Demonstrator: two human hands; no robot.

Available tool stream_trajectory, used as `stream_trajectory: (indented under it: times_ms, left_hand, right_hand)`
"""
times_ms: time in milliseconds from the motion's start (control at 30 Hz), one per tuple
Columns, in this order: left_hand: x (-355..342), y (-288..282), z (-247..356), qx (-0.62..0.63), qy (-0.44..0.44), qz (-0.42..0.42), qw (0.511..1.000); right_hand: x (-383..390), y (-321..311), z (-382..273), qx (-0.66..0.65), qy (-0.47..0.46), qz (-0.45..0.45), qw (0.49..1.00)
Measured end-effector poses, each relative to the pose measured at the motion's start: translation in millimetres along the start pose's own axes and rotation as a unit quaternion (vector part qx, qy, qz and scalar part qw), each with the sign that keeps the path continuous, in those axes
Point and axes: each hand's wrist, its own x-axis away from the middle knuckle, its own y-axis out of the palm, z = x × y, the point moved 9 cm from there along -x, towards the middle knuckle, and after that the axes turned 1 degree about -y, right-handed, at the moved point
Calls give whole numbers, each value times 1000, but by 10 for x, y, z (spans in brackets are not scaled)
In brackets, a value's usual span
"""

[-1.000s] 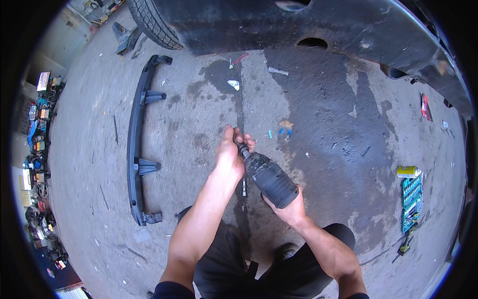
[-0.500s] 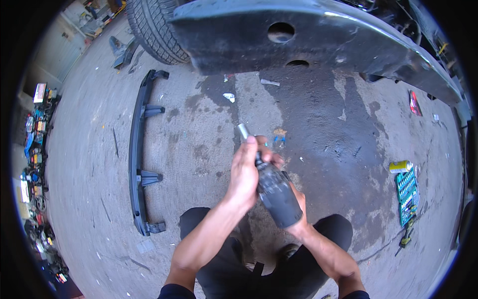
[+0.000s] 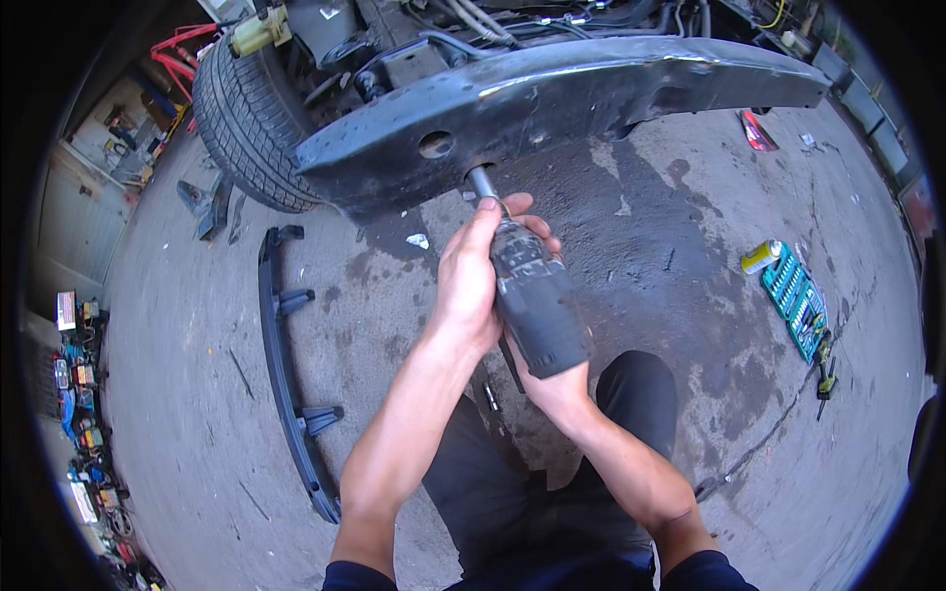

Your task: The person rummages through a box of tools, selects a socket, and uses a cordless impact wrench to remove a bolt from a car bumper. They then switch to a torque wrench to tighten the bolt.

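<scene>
A dark cordless impact wrench (image 3: 540, 310) points away from me, tilted toward the front of a vehicle. My left hand (image 3: 467, 281) wraps around its nose, thumb along the base of a long silver socket (image 3: 480, 183). The socket's tip meets the lower edge of the black metal bumper beam (image 3: 581, 94), at a hole there; how deep it sits I cannot tell. Beneath the tool's rear end, my right hand (image 3: 558, 390) grips the handle, its fingers mostly hidden by the body.
A tyre (image 3: 241, 128) stands at the beam's left end. A long black bracketed bar (image 3: 281, 364) lies on the floor to my left. At right are a green socket set (image 3: 796, 295), a yellow spray can (image 3: 761, 257) and a yellow-green tool (image 3: 826, 379). A loose metal socket (image 3: 491, 397) lies near my legs.
Both hands have carried the impact wrench forward, bringing its socket from open air up to the beam's lower edge. My view has tilted up, showing more of the vehicle.
</scene>
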Motion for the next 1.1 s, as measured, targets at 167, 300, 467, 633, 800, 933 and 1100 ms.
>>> stream_trajectory:
  times_ms: [167,300,467,633,800,933,1100]
  left_hand:
    - [-199,-17,101,-6,25,-16,1000]
    - [-262,-57,43,3,32,-37,999]
    - [-274,16,7,111,39,-105,987]
    - [-329,-62,54,60,26,-25,998]
    - [-304,-121,153,1,3,49,999]
    - [-257,-80,209,-44,13,44,998]
    - [-266,-90,185,-26,12,46,999]
  right_hand:
    - [-199,92,161,-13,4,-7,1000]
    - [-236,44,245,20,11,-8,1000]
    - [-296,-83,130,100,12,-37,994]
    - [-323,-133,108,121,44,-36,991]
    - [-198,163,138,-33,31,-7,999]
    - [-168,233,204,-41,22,20,999]
    - [-195,214,283,-43,38,11,998]
